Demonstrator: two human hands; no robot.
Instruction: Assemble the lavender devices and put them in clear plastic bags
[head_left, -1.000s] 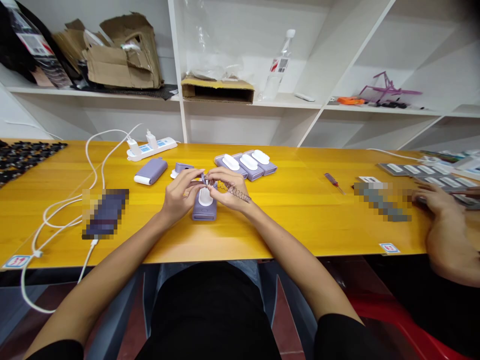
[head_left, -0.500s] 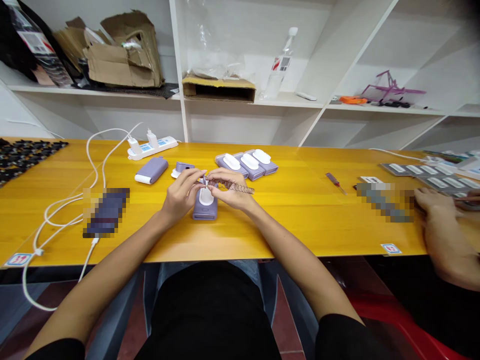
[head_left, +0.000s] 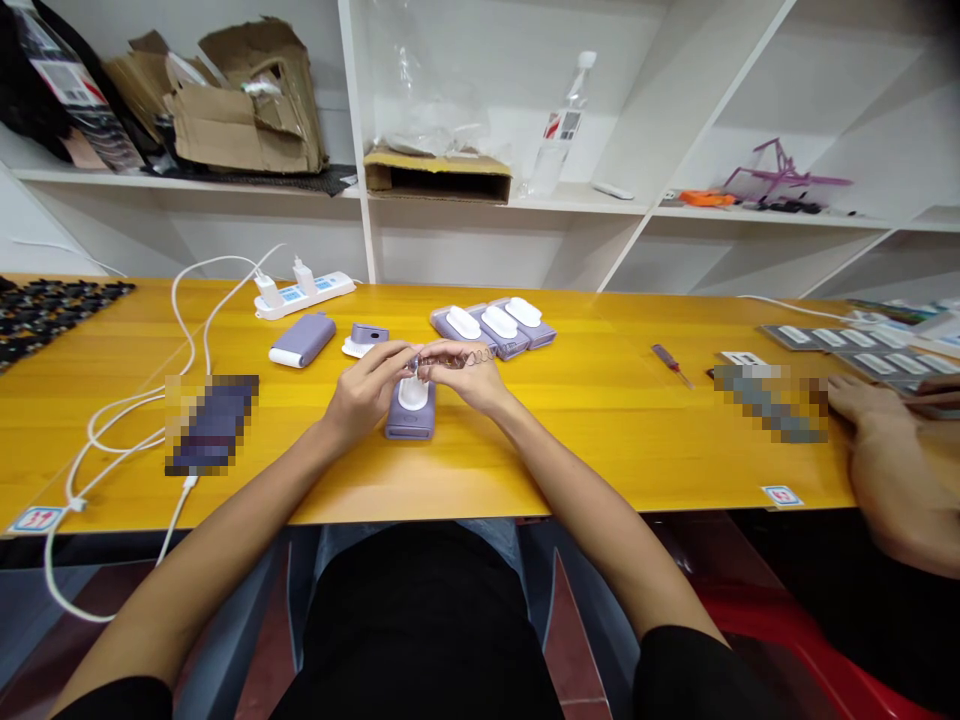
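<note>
A thin, brownish, see-through coil [head_left: 481, 355], like a long loose spring, runs across my right hand [head_left: 472, 382], whose closed fingers grip it. My left hand [head_left: 358, 395] meets the right one with its fingers pinched at the coil's left end; a tiny part at the fingertips is too small to name. Right below the fingertips a purple box-shaped device [head_left: 410, 425] lies on the table, a white oval piece [head_left: 412, 394] on top of it. Just behind my left hand is a purple-and-white piece [head_left: 367, 336] with a dark hole in its side.
Several like devices [head_left: 499, 325] lie behind my right hand, and a purple-and-white case [head_left: 302, 340] lies to the left. A power strip [head_left: 306, 294], white cables, a blurred-out phone [head_left: 214, 425] and a screwdriver [head_left: 671, 364] are around. At right is a co-worker's hand [head_left: 870, 400].
My fingers have shifted slightly at the coil's end, and its free right end has swung upward. The device below stays in place.
</note>
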